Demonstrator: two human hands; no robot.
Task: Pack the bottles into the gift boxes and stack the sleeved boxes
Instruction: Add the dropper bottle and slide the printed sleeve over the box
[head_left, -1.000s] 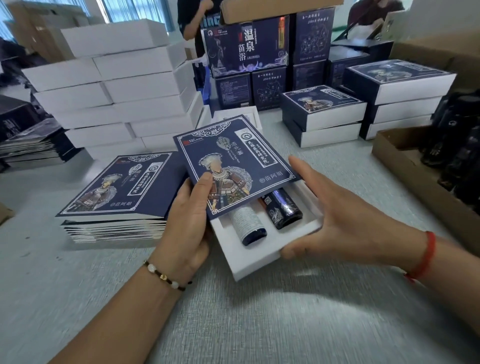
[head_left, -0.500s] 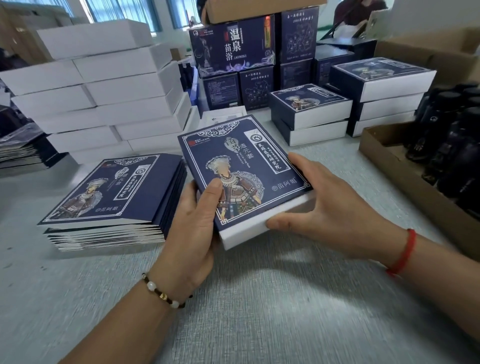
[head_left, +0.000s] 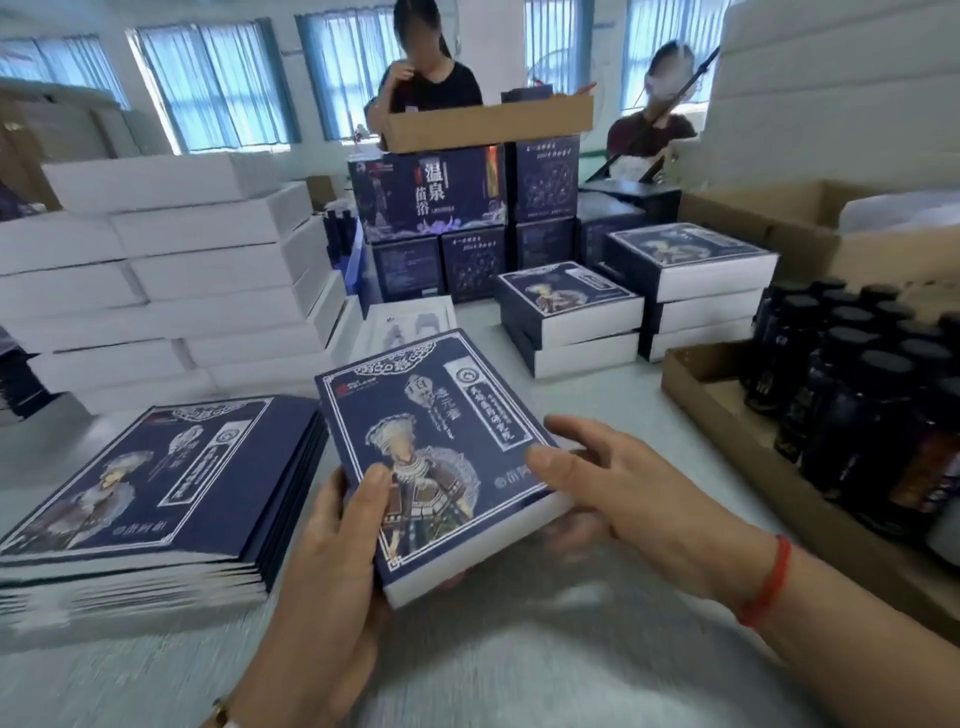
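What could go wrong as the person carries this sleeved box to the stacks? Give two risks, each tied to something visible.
The sleeved box is held off the table by the left hand and right hand; tilted, its white inner box might slide out of the sleeve. Set down carelessly, it might nudge the shorter stack of sleeved boxes out of line.

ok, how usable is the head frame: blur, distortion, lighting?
Head view: motion blur smears the table and the flat sleeve stack; the sleeved box held by both hands stays fairly sharp. Wide-angle bending shows at the edges. Bright windows backlight the scene; the bottles read dark.
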